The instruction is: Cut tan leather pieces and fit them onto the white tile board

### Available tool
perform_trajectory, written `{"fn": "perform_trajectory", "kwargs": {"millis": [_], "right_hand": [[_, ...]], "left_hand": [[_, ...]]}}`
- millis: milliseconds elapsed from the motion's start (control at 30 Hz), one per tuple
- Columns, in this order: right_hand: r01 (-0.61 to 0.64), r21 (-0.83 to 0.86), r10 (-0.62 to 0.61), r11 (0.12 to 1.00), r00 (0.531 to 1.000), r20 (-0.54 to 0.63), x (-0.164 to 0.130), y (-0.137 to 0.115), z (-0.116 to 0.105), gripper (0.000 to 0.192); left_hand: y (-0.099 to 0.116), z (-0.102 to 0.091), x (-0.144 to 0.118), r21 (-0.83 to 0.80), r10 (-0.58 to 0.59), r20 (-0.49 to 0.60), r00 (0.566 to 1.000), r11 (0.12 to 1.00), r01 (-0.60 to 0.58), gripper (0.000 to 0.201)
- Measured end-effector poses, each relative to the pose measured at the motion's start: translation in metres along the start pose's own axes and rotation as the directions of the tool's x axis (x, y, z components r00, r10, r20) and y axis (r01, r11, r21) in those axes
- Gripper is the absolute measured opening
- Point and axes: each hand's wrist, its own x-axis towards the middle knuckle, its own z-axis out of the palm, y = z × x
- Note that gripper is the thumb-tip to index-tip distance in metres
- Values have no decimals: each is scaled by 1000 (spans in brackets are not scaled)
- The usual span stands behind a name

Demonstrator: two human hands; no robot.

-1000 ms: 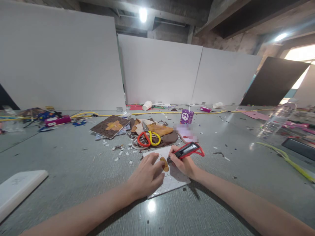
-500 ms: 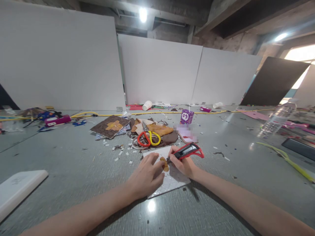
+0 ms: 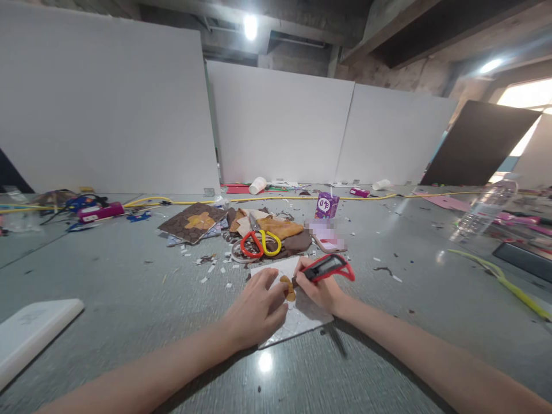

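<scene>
My right hand (image 3: 319,290) grips a red and black utility knife (image 3: 328,268), its tip end pointing down and left at a small tan leather-like piece (image 3: 290,292). That piece lies on a white sheet or board (image 3: 302,326) with faint patterning. My left hand (image 3: 262,307) rests on the left side of the sheet with its fingers stretched out, fingertips touching the tan piece. Whether the blade meets the piece is too small to tell. Just beyond the sheet are scissors (image 3: 261,244) with one red and one yellow handle, lying on brown and tan scraps (image 3: 284,228).
A dark brown patterned square (image 3: 192,223) with a tan flower shape lies left of the scraps. Behind the sheet are a purple drink box (image 3: 326,205) and a phone (image 3: 326,237). A white box-like object (image 3: 37,330) sits at left; a clear bottle (image 3: 487,208) stands at right.
The utility knife and my right hand have shifted very slightly left, and the knife's rear end sits a little lower. My left hand stays in place on the sheet.
</scene>
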Motion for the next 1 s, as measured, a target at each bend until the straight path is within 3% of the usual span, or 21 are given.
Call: {"fn": "perform_trajectory", "kwargs": {"millis": [100,333,567,800,1000], "right_hand": [[-30,46,32,998,998,-55,1,4,0,13],[-1,7,1,1000,999,-37,1,2,0,12],[121,-77,-117,990,991,61,0,-1,1,10],[-6,12,6,1000,999,-54,1,3,-1,11],[78,-51,-77,996,997,32,0,-6,0,9]], "left_hand": [[0,-1,0,-12,-3,0,1000,1000,3,24],[0,-1,0,-11,-1,-4,1000,1000,1,23],[-2,0,0,1,5,-4,1000,1000,-5,22],[-1,0,0,-14,5,-12,1000,1000,-5,23],[0,-1,0,-15,-1,-5,1000,1000,1,22]]}}
